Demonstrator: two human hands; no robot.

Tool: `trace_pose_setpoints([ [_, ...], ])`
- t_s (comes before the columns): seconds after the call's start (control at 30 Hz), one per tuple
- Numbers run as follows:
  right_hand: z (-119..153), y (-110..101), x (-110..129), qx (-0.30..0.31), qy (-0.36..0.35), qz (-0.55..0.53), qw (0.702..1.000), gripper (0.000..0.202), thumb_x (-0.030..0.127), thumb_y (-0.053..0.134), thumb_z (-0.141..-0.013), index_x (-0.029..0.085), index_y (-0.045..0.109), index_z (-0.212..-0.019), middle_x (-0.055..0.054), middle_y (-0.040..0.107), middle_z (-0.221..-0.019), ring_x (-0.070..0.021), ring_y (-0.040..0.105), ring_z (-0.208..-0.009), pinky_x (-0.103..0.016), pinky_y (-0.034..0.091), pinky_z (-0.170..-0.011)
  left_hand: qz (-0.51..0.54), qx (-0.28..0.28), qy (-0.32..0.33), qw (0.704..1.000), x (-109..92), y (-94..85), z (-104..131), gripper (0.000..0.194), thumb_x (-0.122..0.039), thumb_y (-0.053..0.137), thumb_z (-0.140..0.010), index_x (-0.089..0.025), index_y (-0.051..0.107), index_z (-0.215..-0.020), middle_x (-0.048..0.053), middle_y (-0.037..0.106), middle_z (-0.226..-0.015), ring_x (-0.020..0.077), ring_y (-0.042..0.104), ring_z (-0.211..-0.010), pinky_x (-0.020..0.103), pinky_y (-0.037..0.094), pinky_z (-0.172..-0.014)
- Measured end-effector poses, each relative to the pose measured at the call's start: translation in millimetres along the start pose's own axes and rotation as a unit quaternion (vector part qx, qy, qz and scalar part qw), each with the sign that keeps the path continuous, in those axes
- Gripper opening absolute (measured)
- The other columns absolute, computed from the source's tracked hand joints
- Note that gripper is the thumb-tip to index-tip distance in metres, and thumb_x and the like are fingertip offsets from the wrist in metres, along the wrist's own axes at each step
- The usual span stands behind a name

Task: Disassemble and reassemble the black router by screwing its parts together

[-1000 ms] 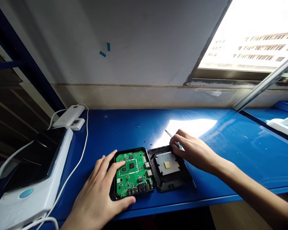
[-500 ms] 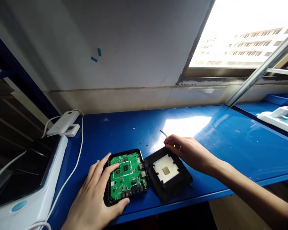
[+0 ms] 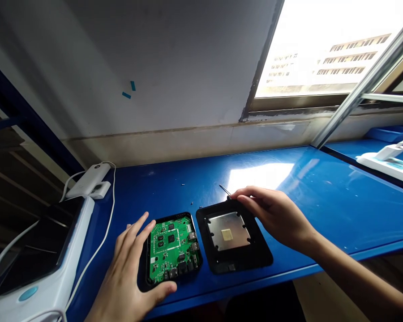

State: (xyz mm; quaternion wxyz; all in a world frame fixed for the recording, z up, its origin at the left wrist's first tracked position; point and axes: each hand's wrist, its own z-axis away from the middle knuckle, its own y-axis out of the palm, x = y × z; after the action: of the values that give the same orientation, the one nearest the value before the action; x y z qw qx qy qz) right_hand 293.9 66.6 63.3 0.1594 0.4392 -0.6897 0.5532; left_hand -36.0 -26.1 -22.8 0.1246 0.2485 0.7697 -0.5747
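Note:
A black case with a green circuit board (image 3: 169, 250) in it lies on the blue table near its front edge. My left hand (image 3: 129, 268) is at the case's left side, fingers spread, thumb near the front edge. To the right is the black cover (image 3: 262, 257), inner face up, with a metal plate (image 3: 230, 230) and a small pale pad (image 3: 227, 235) on it. With thumb and fingers, my right hand (image 3: 272, 212) pinches the cover's far right corner. A thin dark tool (image 3: 225, 189) lies just beyond that corner, partly hidden.
Several tiny screws (image 3: 183, 184) lie behind the case. On the left stand a white device with a dark screen (image 3: 36, 243), a white cable (image 3: 102, 239) and a white box (image 3: 89, 181). A white power strip (image 3: 386, 165) is at the far right, beside a metal post (image 3: 352, 96).
My left index finger has drawn back from over the board. My right hand has turned the cover straighter, and a gap now shows between cover and case. The view has shifted slightly.

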Motion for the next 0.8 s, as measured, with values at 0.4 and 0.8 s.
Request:
trace_pose_setpoints([
  [0.4, -9, 30, 34, -0.042, -0.042, -0.082, 0.995, 0.019, 0.034, 0.061, -0.097, 0.023, 0.075, -0.091, -0.002, 0.081, -0.084, -0.0163, 0.075, -0.073, -0.026, 0.061, -0.065, -0.017, -0.031, 0.099, 0.994, -68, -9.4, -11, 0.132, -0.029, 0.089, -0.067, -0.031, 0.004, -0.167, 0.012, 0.033, -0.171, 0.0404, 0.037, -0.153, 0.063, 0.041, -0.120],
  [0.8, 2, 46, 27, 0.005, -0.009, -0.113, 0.994, 0.020, 0.034, 0.057, -0.101, 0.024, 0.074, -0.097, -0.002, 0.080, -0.089, -0.0162, 0.075, -0.077, -0.026, 0.060, -0.066, -0.028, -0.034, 0.127, 0.991, -63, -9.2, -14, 0.116, -0.023, 0.080, -0.073, -0.030, 0.010, -0.166, 0.013, 0.047, -0.160, 0.0408, 0.040, -0.150, 0.063, 0.042, -0.118],
])
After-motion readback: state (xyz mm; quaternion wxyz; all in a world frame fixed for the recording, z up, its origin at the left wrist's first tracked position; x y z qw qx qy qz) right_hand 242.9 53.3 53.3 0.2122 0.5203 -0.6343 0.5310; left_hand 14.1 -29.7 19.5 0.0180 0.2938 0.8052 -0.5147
